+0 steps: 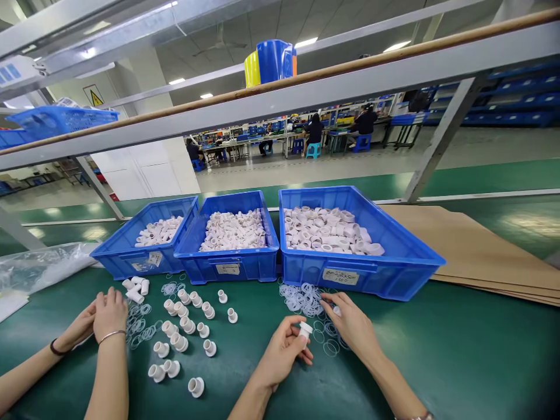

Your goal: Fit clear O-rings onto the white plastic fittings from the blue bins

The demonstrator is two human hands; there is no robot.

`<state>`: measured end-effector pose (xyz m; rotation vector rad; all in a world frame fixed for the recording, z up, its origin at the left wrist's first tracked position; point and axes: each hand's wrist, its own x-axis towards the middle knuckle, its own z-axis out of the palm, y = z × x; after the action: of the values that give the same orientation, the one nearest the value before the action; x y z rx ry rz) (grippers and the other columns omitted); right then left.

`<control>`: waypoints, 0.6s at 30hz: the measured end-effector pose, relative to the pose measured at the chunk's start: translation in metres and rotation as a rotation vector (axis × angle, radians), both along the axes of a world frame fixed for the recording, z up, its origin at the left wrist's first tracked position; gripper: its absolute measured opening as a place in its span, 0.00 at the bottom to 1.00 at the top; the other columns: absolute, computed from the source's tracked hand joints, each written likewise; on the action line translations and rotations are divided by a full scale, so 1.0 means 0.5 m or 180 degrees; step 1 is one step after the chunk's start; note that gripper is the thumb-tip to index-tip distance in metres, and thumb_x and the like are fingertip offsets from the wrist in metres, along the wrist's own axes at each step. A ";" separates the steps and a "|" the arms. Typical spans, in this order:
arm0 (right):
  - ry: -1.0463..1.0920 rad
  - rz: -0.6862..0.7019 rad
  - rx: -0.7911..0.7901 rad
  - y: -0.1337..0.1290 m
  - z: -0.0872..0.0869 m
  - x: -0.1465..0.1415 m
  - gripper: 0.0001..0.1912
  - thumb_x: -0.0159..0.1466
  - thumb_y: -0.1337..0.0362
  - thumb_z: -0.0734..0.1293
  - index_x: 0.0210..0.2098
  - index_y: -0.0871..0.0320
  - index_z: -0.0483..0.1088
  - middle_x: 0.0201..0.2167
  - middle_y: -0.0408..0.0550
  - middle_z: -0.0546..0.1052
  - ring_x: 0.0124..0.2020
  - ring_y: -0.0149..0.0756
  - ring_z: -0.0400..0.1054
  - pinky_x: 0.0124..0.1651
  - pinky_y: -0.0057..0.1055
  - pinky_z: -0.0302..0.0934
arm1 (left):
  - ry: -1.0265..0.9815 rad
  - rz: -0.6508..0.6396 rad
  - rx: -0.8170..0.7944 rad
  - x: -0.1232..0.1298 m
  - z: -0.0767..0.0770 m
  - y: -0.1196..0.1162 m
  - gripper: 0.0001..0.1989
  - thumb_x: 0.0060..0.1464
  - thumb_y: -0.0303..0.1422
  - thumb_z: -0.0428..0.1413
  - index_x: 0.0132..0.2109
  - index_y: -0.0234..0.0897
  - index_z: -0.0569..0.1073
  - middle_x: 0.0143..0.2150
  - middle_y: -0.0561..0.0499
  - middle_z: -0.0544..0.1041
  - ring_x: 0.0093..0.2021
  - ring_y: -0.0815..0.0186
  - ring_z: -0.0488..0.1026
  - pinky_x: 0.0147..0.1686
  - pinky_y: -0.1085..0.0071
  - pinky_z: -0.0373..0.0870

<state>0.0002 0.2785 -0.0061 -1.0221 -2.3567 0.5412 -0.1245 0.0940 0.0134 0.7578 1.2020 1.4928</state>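
My left hand [282, 353] is closed around a white flanged plastic fitting [305, 330], its wide end facing up. To its right, my right hand [350, 324] reaches over a loose pile of thin clear rings [301, 298], fingers bent together at the pile's edge. A small whitish piece shows by those fingertips, too hidden to name. More rings [331, 348] lie spread below that hand. Several white flanged fittings [179, 342] stand and lie on the green tabletop [245, 385] left of my left hand.
Three blue bins [227, 274] of white plastic parts line the back of the table. Brown cardboard sheets [472, 245] lie at right. A co-worker's hands [107, 315] work at left, near white tubes [136, 289] and rings [142, 326]. A metal shelf rail [280, 99] crosses above.
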 end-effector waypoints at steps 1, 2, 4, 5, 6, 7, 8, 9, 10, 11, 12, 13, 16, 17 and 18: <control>-0.0040 0.0002 -0.0006 0.000 -0.003 0.000 0.17 0.68 0.48 0.57 0.44 0.47 0.72 0.42 0.43 0.75 0.36 0.39 0.74 0.30 0.33 0.64 | -0.0024 0.0030 -0.0017 0.002 -0.001 0.001 0.31 0.53 0.49 0.60 0.58 0.34 0.66 0.39 0.49 0.69 0.32 0.69 0.72 0.34 0.68 0.72; -0.0066 0.0001 -0.0018 0.000 -0.005 0.000 0.16 0.68 0.49 0.57 0.42 0.47 0.72 0.42 0.43 0.75 0.36 0.38 0.74 0.30 0.32 0.64 | -0.0040 0.0072 -0.0040 0.003 -0.002 0.002 0.31 0.54 0.49 0.60 0.57 0.34 0.66 0.39 0.49 0.70 0.32 0.69 0.72 0.34 0.68 0.71; -0.0076 -0.0004 -0.0039 -0.003 -0.007 -0.002 0.16 0.68 0.49 0.57 0.40 0.47 0.72 0.40 0.42 0.75 0.36 0.38 0.73 0.30 0.32 0.63 | -0.0072 0.0175 -0.0076 0.003 -0.006 0.002 0.30 0.54 0.50 0.60 0.55 0.33 0.67 0.37 0.50 0.71 0.31 0.69 0.71 0.32 0.69 0.71; -0.0054 -0.0010 -0.0037 -0.004 -0.008 -0.003 0.15 0.68 0.50 0.57 0.40 0.47 0.72 0.40 0.42 0.75 0.36 0.38 0.73 0.30 0.31 0.63 | -0.0097 0.0229 -0.0086 0.002 -0.007 0.001 0.30 0.53 0.50 0.60 0.54 0.32 0.67 0.36 0.50 0.71 0.30 0.69 0.71 0.32 0.69 0.71; -0.0020 -0.0021 -0.0028 -0.004 -0.009 -0.004 0.15 0.68 0.49 0.58 0.41 0.47 0.72 0.40 0.43 0.75 0.36 0.38 0.73 0.30 0.31 0.63 | -0.0126 0.0279 -0.0088 0.000 -0.008 0.001 0.30 0.53 0.50 0.60 0.54 0.32 0.67 0.36 0.50 0.71 0.30 0.69 0.71 0.31 0.69 0.71; 0.0016 -0.0034 -0.0019 -0.005 -0.010 -0.004 0.15 0.68 0.49 0.58 0.43 0.47 0.72 0.39 0.43 0.75 0.36 0.38 0.73 0.30 0.31 0.63 | -0.0150 0.0320 -0.0087 -0.002 -0.008 0.002 0.31 0.52 0.51 0.61 0.53 0.32 0.67 0.35 0.51 0.71 0.29 0.70 0.71 0.31 0.70 0.70; 0.0048 -0.0039 -0.0009 -0.005 -0.011 -0.005 0.16 0.67 0.49 0.59 0.45 0.47 0.72 0.39 0.43 0.75 0.36 0.38 0.74 0.29 0.31 0.63 | -0.0166 0.0351 -0.0086 -0.004 -0.008 0.002 0.31 0.52 0.51 0.61 0.53 0.32 0.67 0.35 0.51 0.71 0.29 0.70 0.71 0.31 0.70 0.70; 0.0070 -0.0030 -0.0001 -0.006 -0.011 -0.005 0.16 0.67 0.49 0.59 0.46 0.47 0.72 0.39 0.43 0.75 0.36 0.38 0.74 0.29 0.31 0.63 | -0.0177 0.0369 -0.0080 -0.006 -0.007 0.003 0.31 0.51 0.51 0.61 0.53 0.32 0.67 0.35 0.51 0.71 0.29 0.70 0.71 0.31 0.70 0.71; 0.0077 -0.0011 0.0004 -0.006 -0.010 -0.005 0.16 0.67 0.49 0.59 0.45 0.47 0.73 0.38 0.43 0.75 0.35 0.38 0.74 0.29 0.31 0.63 | -0.0186 0.0378 -0.0075 -0.008 -0.005 0.004 0.31 0.51 0.51 0.62 0.53 0.32 0.68 0.35 0.51 0.71 0.30 0.70 0.71 0.32 0.70 0.71; 0.0073 0.0015 0.0006 -0.007 -0.008 -0.005 0.16 0.67 0.49 0.59 0.43 0.47 0.73 0.38 0.43 0.75 0.35 0.38 0.74 0.29 0.31 0.62 | -0.0193 0.0375 -0.0067 -0.009 -0.004 0.004 0.31 0.51 0.50 0.62 0.53 0.32 0.68 0.35 0.50 0.72 0.30 0.69 0.71 0.32 0.70 0.71; 0.0067 0.0038 0.0007 -0.008 -0.006 -0.004 0.16 0.68 0.48 0.59 0.41 0.47 0.74 0.38 0.42 0.75 0.34 0.37 0.73 0.29 0.31 0.62 | -0.0202 0.0374 -0.0063 -0.009 -0.002 0.005 0.31 0.51 0.50 0.62 0.52 0.32 0.68 0.35 0.50 0.72 0.30 0.69 0.71 0.32 0.70 0.71; 0.0074 0.0049 0.0015 -0.009 -0.003 -0.004 0.16 0.68 0.48 0.58 0.39 0.47 0.74 0.38 0.42 0.75 0.34 0.37 0.73 0.29 0.31 0.62 | -0.0210 0.0371 -0.0064 -0.009 -0.001 0.004 0.31 0.51 0.50 0.62 0.52 0.32 0.68 0.36 0.50 0.72 0.30 0.69 0.71 0.32 0.69 0.70; 0.0168 0.0043 0.0105 -0.017 0.008 -0.003 0.18 0.69 0.47 0.57 0.39 0.47 0.74 0.38 0.43 0.75 0.34 0.38 0.73 0.28 0.32 0.62 | -0.0215 0.0370 -0.0063 -0.007 0.004 0.001 0.31 0.50 0.49 0.63 0.52 0.32 0.68 0.37 0.49 0.72 0.31 0.69 0.71 0.34 0.69 0.71; 0.0206 0.0047 0.0150 -0.020 0.012 -0.004 0.18 0.69 0.46 0.57 0.39 0.47 0.74 0.38 0.44 0.76 0.34 0.38 0.73 0.28 0.32 0.61 | -0.0217 0.0375 -0.0046 -0.007 0.005 -0.001 0.31 0.50 0.49 0.64 0.52 0.32 0.69 0.38 0.49 0.72 0.32 0.69 0.71 0.34 0.68 0.71; 0.0233 0.0056 0.0196 -0.023 0.015 -0.004 0.19 0.69 0.46 0.57 0.40 0.48 0.74 0.39 0.44 0.76 0.34 0.38 0.73 0.27 0.32 0.61 | -0.0216 0.0380 -0.0019 -0.008 0.007 -0.003 0.31 0.49 0.49 0.64 0.52 0.32 0.69 0.39 0.48 0.72 0.32 0.69 0.71 0.35 0.68 0.71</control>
<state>-0.0018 0.2668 0.0013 -0.9393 -2.3054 0.5008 -0.1284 0.0925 0.0172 0.6356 1.2178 1.5991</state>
